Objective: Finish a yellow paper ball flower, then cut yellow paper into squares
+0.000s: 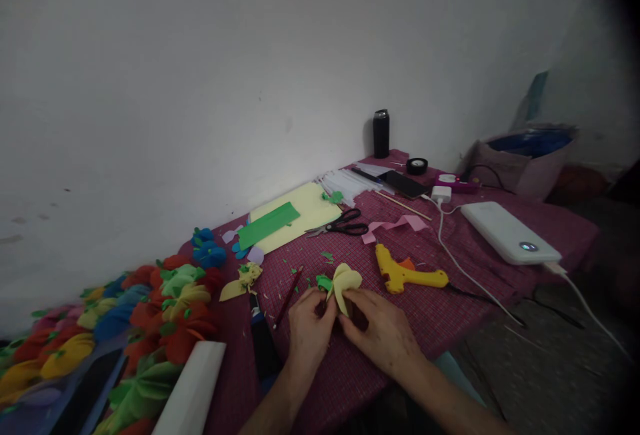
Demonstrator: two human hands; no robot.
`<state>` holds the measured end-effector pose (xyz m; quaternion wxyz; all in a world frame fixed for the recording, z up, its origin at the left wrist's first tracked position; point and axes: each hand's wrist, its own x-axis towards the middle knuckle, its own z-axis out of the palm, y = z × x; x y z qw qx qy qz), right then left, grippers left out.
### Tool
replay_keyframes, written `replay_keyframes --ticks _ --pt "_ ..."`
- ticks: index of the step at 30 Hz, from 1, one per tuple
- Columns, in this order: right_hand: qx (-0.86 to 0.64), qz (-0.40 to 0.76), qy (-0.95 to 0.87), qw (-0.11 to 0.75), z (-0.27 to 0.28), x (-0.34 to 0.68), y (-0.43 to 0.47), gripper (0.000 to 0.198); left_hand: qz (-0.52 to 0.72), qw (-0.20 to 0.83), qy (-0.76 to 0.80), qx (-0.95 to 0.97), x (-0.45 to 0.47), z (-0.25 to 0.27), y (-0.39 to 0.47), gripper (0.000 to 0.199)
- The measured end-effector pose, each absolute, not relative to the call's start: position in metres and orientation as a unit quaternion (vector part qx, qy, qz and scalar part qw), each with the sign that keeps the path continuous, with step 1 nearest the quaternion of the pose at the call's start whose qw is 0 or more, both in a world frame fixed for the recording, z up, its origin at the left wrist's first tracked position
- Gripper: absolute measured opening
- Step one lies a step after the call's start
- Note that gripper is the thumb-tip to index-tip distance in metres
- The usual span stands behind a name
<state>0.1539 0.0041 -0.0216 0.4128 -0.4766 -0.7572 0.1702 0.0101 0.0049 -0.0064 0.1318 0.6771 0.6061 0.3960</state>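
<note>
Over the front of the cloth-covered table, a pale yellow flower of foam or paper petals (pixel 345 280) is held between both hands. My left hand (pixel 311 323) pinches its left side, close to a small green piece (pixel 324 282). On its right side, the fingers of my right hand (pixel 384 330) are closed on the petals; part of the flower is hidden by them. A dark red pencil (pixel 289 297) lies left of my left hand. To the right of the flower rests a yellow glue gun (pixel 407 275).
Black scissors (pixel 345 224) lie near yellow sheets (pixel 273 242) and a green strip (pixel 270 225). Finished-looking colourful flowers (pixel 170 308) crowd the left. A white power bank (pixel 510 232) with cables, a phone (pixel 404 184) and a black bottle (pixel 381 134) are farther right and back.
</note>
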Motion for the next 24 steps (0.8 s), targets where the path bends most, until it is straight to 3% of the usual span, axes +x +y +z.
replay_keyframes --ticks 6,11,24 --pt "-0.499 0.189 -0.726 0.435 -0.0306 0.1566 0.0128 0.023 0.384 0.127 0.600 0.691 0.0112 -0.0081 0.0053 0.013" --pt "-0.508 0.242 -0.690 0.455 -0.0263 0.1594 0.0142 0.028 0.379 0.135 0.611 0.682 0.0080 -0.0128 0.0050 0.018" --pt "-0.512 0.302 -0.690 0.414 -0.0264 0.1598 0.0144 0.032 0.377 0.164 0.626 0.662 0.0058 -0.0129 0.0054 0.018"
